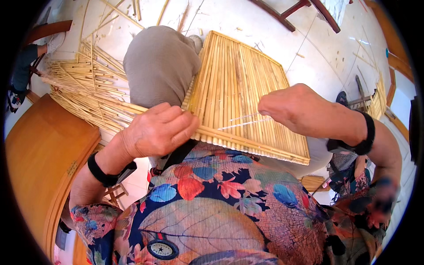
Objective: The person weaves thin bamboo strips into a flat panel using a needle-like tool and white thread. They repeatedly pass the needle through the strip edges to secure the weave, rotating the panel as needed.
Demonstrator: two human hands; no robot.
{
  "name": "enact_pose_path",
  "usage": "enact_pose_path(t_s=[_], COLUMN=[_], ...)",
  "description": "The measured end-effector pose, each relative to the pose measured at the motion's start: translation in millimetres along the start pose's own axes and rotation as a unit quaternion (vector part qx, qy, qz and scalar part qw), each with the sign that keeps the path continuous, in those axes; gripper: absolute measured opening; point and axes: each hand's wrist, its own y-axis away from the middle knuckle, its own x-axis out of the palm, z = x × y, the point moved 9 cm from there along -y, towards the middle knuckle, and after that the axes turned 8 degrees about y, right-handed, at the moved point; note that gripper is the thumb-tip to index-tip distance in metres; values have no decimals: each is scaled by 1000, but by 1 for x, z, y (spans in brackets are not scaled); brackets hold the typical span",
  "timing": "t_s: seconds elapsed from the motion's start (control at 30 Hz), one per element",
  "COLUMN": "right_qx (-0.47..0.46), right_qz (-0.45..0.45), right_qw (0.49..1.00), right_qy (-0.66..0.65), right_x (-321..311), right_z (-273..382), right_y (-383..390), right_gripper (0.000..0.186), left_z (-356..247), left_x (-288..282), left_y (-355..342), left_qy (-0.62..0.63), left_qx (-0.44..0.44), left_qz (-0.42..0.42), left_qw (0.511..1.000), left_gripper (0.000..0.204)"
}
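Observation:
Across my lap lies a flat mat of straw-coloured reed stalks (236, 75), bound side by side with a narrow rim. My left hand (161, 128) is closed around a long reed stalk (134, 107) at the mat's near left corner. That stalk runs out leftward toward the floor and along the mat's near edge. Over the mat, my right hand (296, 108) is pinched shut on white string (243, 124). Two strands stretch from its fingers down to the near edge, right of my left hand. The fingertips of the right hand are partly hidden.
Loose reeds (88, 84) lie heaped on the tiled floor at left. A wooden panel with a hinge (48, 163) stands by my left arm. Dark wooden furniture legs (287, 11) are at the far side. Other people (22, 79) sit at left and lower right. More reeds (378, 99) stand at right.

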Motion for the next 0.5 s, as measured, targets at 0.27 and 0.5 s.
enact_pose_path(t_s=[0.27,0.5], right_qx=[141,44], right_qz=[-77,-94], right_qw=[872,957], right_qy=[-463,-270], right_x=[-16,-13], right_z=[-23,-12], right_y=[-9,-12], right_gripper=[20,19], left_z=[3,-2], left_x=[-10,-7], left_y=[-18,-12], left_qy=[-33,-51], left_qx=[-15,-52], left_qz=[5,-24], left_qw=[999,997], left_gripper=[40,43])
